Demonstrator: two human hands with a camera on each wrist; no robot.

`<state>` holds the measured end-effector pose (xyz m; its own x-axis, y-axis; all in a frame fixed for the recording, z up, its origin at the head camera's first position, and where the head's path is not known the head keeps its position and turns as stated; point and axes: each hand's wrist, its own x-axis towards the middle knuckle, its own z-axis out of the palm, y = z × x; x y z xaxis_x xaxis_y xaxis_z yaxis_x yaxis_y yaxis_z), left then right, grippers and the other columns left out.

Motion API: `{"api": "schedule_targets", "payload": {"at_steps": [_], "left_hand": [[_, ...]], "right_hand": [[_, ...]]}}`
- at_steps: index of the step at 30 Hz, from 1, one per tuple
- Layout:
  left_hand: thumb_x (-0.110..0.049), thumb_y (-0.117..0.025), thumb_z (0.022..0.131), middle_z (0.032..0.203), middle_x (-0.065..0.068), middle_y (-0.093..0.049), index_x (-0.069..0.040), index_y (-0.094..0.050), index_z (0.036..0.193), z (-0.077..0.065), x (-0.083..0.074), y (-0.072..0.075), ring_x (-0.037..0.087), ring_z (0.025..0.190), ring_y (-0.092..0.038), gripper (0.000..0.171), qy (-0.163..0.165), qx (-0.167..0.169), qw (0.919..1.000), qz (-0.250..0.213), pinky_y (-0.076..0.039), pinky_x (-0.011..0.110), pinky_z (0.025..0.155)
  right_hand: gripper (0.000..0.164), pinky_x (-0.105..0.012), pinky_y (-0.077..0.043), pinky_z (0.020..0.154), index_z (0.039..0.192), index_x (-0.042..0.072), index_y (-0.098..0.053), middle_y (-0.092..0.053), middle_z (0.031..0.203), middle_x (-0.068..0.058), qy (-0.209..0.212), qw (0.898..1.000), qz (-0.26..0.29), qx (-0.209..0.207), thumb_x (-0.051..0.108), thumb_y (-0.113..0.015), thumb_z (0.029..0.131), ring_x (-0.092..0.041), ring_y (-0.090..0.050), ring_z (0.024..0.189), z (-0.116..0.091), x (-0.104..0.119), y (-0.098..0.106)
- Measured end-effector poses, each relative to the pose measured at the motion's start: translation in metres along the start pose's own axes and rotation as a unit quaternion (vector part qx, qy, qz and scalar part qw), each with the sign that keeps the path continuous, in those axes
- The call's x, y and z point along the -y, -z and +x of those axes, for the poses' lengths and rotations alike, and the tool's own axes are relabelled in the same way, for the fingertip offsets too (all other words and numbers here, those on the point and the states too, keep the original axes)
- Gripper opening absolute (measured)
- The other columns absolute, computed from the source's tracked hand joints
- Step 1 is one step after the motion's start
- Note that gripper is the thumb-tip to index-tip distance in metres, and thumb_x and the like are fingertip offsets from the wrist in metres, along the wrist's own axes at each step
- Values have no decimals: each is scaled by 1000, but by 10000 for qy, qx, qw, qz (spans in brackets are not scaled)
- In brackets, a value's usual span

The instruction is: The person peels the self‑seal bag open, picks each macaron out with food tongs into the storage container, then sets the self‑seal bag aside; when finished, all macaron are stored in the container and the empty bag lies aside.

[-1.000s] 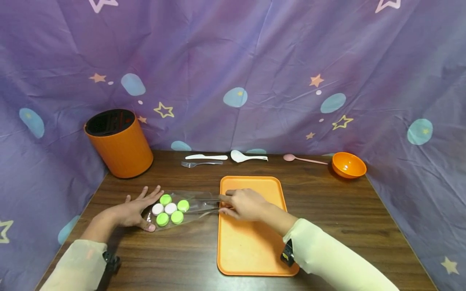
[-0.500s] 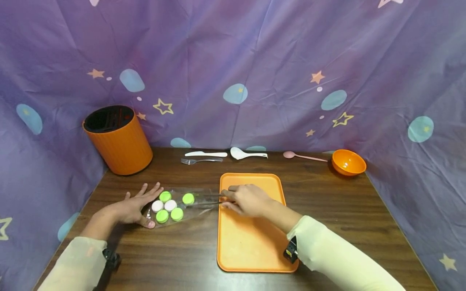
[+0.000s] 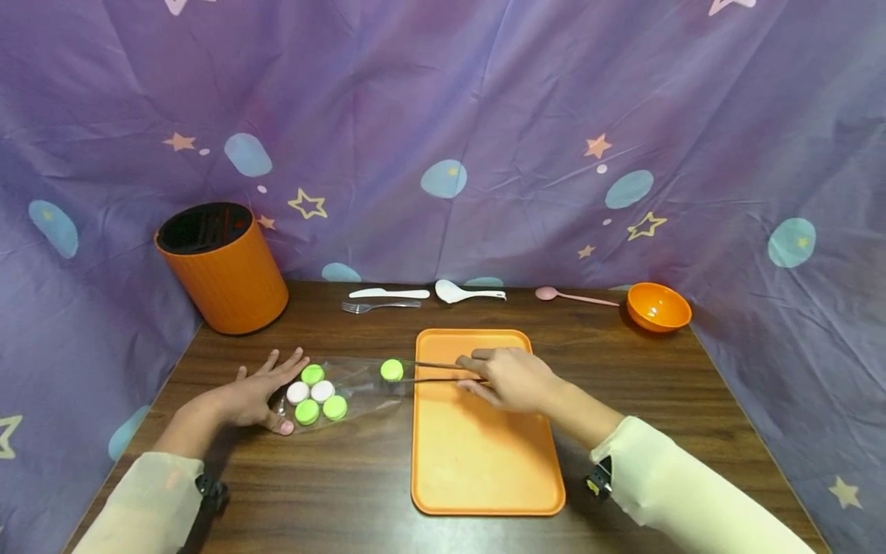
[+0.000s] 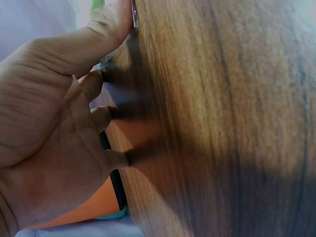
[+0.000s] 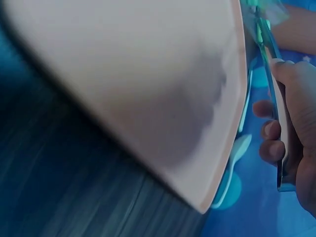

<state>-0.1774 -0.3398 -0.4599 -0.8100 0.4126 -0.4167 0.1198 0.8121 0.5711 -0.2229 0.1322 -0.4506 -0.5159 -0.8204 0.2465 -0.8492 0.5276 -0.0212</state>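
My left hand (image 3: 245, 400) lies with fingers spread, thumb and fingertips pressing the closed end of a clear plastic bag (image 3: 363, 398). Several small round green and white pieces, macaron-like, rest in the bag, among them a white piece (image 3: 322, 391). My right hand (image 3: 515, 377) grips metal tongs (image 5: 283, 118) over the orange tray (image 3: 484, 469). At the tongs' tips, near the bag's mouth and the tray's left edge, sits one green piece (image 3: 391, 370), apart from the others. In the left wrist view, the thumb (image 4: 106, 29) touches the bag's edge.
Along the back lie a white knife (image 3: 389, 293), a fork (image 3: 381, 306), a white ladle (image 3: 471, 293) and a pink spoon (image 3: 577, 296). An orange bowl (image 3: 659, 308) stands back right, an orange knife block (image 3: 235, 281) back left. A patterned cloth (image 3: 388, 154) hangs behind the table.
The tongs have moved right with one green piece between their tips, drawing it away from the others toward the bag's mouth. My left hand has stayed on the bag.
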Motion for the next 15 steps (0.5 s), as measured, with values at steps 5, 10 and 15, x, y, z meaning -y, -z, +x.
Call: {"api": "schedule_targets", "payload": {"at_steps": [5,10,15], "left_hand": [[-37,-93,79,185,23,7,-7,-13,178,0,3,0,61,165,19,131,-93,-10,9999,-123,20,91,115],[-45,-91,80,186,18,11,-16,-11,179,4,13,-1,59,164,24,131,-299,-38,9992,-277,24,92,110],[-45,-91,79,185,18,11,-15,-11,179,5,11,-3,59,164,23,131,-253,-2,9993,-264,23,92,111]], "right_hand": [[34,-26,-51,56,127,12,-80,-72,91,2,-174,9998,28,-88,37,-75,106,-2,-49,63,-18,-11,5],[35,-27,-50,56,128,12,-81,-72,88,4,-475,9988,29,-129,38,-77,105,-2,-48,62,-35,-24,6],[34,-33,-55,59,128,11,-81,-74,91,2,-808,9967,47,-28,36,-78,104,-7,-57,66,-49,-35,0]]}}
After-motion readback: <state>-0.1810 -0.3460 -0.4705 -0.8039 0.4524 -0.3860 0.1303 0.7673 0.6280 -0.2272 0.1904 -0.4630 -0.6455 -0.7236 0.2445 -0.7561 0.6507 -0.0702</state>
